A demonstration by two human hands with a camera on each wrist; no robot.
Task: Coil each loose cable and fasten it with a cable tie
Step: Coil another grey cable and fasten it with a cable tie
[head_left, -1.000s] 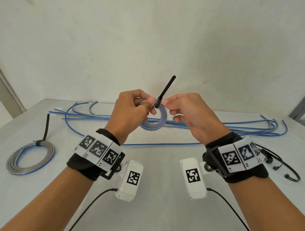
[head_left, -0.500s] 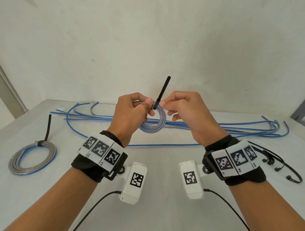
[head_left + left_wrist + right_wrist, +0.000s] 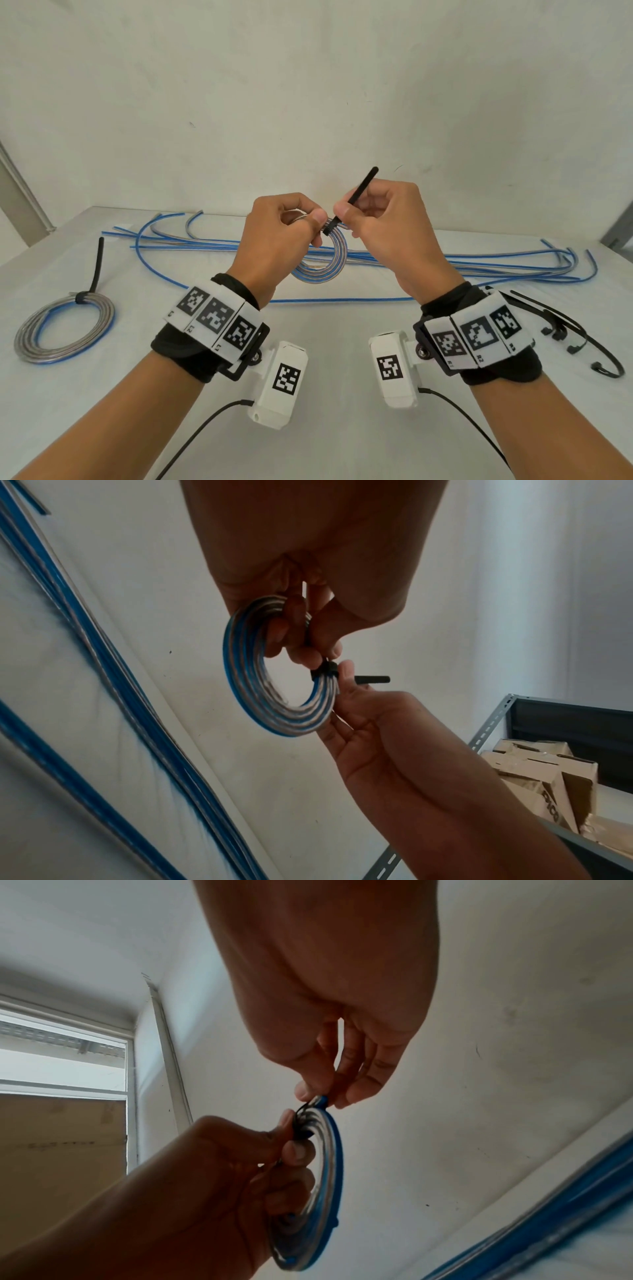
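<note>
**Two hands tie up a small coil**

Two hands hold a small coil (image 3: 322, 265) of blue and silver cable up in the air, above the white bench (image 3: 342, 342). The left hand (image 3: 277, 236) grips the top of the coil, with its fingers (image 3: 298, 631) curled through the ring and its thumb pressed near a black tie (image 3: 354, 198). The tie goes round the coil and its tail sticks up and to the right. The right hand (image 3: 383, 226) pinches that tail between thumb and first finger, just above the tie's small head. Its other fingers are curled in.

Behind the hands, many loose cables (image 3: 479, 263) lie in long blue and silver lines across the bench. One tied coil (image 3: 63, 329) lies flat on the far left, with its black tie tail pointing up. Some spare ties (image 3: 582, 342) lie on the right side, near the right wrist. Both wrists wear black bands with white marker tags and small white cameras.
</note>
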